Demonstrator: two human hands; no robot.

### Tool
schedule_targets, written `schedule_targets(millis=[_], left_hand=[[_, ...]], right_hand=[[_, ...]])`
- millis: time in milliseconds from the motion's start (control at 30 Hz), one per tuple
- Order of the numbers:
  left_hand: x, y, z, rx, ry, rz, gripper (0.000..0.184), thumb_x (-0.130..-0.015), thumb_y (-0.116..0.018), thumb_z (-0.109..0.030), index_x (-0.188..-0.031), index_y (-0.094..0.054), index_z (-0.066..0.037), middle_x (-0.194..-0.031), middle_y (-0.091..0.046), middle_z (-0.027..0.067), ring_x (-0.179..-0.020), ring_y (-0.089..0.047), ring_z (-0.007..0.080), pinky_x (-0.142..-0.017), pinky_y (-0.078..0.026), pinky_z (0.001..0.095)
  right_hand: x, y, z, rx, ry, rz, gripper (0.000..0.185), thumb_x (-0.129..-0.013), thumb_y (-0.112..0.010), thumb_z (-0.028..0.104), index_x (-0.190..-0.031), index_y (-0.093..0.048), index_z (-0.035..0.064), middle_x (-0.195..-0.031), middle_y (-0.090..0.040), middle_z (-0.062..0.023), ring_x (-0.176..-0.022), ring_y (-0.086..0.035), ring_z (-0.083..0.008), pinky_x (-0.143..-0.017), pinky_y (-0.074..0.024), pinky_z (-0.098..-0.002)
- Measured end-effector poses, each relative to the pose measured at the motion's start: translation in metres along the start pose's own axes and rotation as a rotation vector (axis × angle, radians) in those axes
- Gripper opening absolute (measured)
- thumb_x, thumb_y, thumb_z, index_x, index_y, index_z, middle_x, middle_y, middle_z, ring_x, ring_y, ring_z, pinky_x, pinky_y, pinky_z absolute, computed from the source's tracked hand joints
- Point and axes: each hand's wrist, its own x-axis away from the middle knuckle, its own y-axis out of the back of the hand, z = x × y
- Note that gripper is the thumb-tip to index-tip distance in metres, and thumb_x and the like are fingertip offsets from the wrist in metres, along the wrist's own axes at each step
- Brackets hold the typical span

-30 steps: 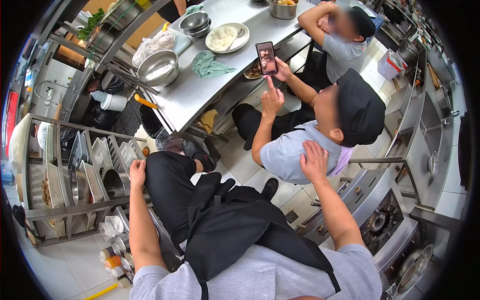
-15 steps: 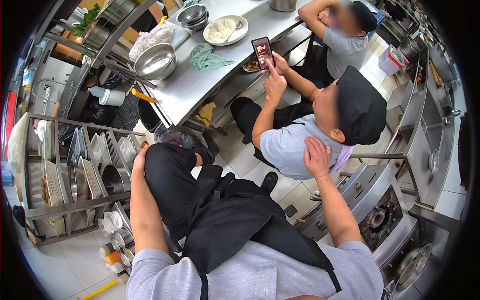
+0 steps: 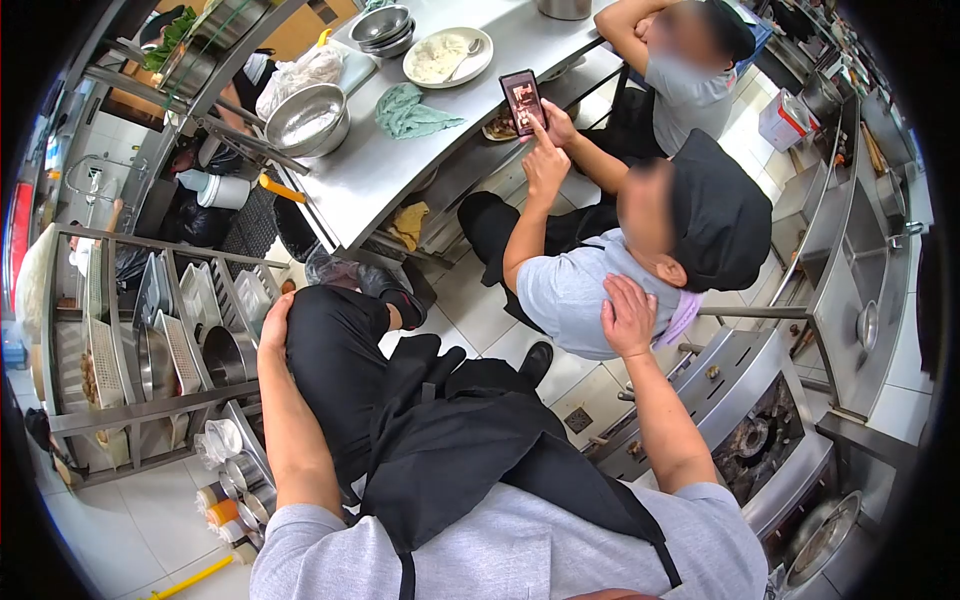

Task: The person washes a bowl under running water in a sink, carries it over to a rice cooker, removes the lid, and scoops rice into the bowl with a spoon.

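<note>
My left hand [image 3: 277, 320] rests on the outer side of my bent knee, in black trousers [image 3: 335, 335]; it holds nothing, and its fingers are partly hidden. My right hand [image 3: 629, 316] lies open and flat on the upper back of a co-worker [image 3: 575, 300] in a grey shirt and black cap. That co-worker holds a phone [image 3: 523, 102] in one hand and touches its lit screen with a finger of the other. A black apron [image 3: 480, 455] covers my lap.
On the steel table [image 3: 345, 195] are a plate of rice [image 3: 440, 60] with a spoon, a green cloth [image 3: 410, 112] and metal bowls [image 3: 308, 122]. Another person [image 3: 690, 95] sits beyond. A rack of trays [image 3: 160, 340] stands left, a gas stove [image 3: 720, 400] right.
The view has shifted very slightly. Both my hands keep their places, on the knee and on the co-worker's back. Behind the shelf at upper left, a person has moved.
</note>
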Motion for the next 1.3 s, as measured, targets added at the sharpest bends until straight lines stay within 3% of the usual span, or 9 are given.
schedule_targets(millis=[400, 833, 1300], left_hand=[[0.008, -0.004, 0.001, -0.126, -0.115, 0.001, 0.037, -0.097, -0.049, -0.027, -0.120, -0.064, -0.002, -0.108, -0.067, 0.0053, -0.098, -0.061, 0.0144, -0.090, -0.045, 0.0264], [-0.006, 0.003, 0.002, -0.231, -0.063, -0.058, 0.037, -0.096, -0.051, -0.026, -0.120, -0.064, -0.002, -0.112, -0.065, 0.0042, -0.104, -0.056, 0.0143, -0.095, -0.040, 0.0262], [-0.007, -0.010, -0.012, -0.309, -0.132, -0.094, 0.032, -0.093, -0.052, -0.024, -0.111, -0.067, -0.003, -0.105, -0.066, 0.0037, -0.100, -0.058, 0.0141, -0.092, -0.042, 0.0262]], right_hand=[[-0.001, -0.007, -0.003, 0.018, 0.007, 0.004, 0.038, -0.078, -0.064, 0.017, -0.116, -0.063, 0.0107, -0.125, -0.063, -0.0002, -0.119, -0.056, -0.0188, -0.090, -0.0374, -0.0405], [-0.003, -0.006, -0.003, 0.015, 0.006, 0.020, 0.036, -0.079, -0.064, 0.018, -0.114, -0.064, 0.0108, -0.125, -0.063, 0.0002, -0.120, -0.055, -0.0184, -0.090, -0.0374, -0.0404], [-0.014, -0.014, -0.003, 0.032, 0.026, 0.027, 0.035, -0.078, -0.064, 0.017, -0.113, -0.064, 0.0115, -0.124, -0.063, 0.0000, -0.118, -0.056, -0.0187, -0.089, -0.0380, -0.0403]])
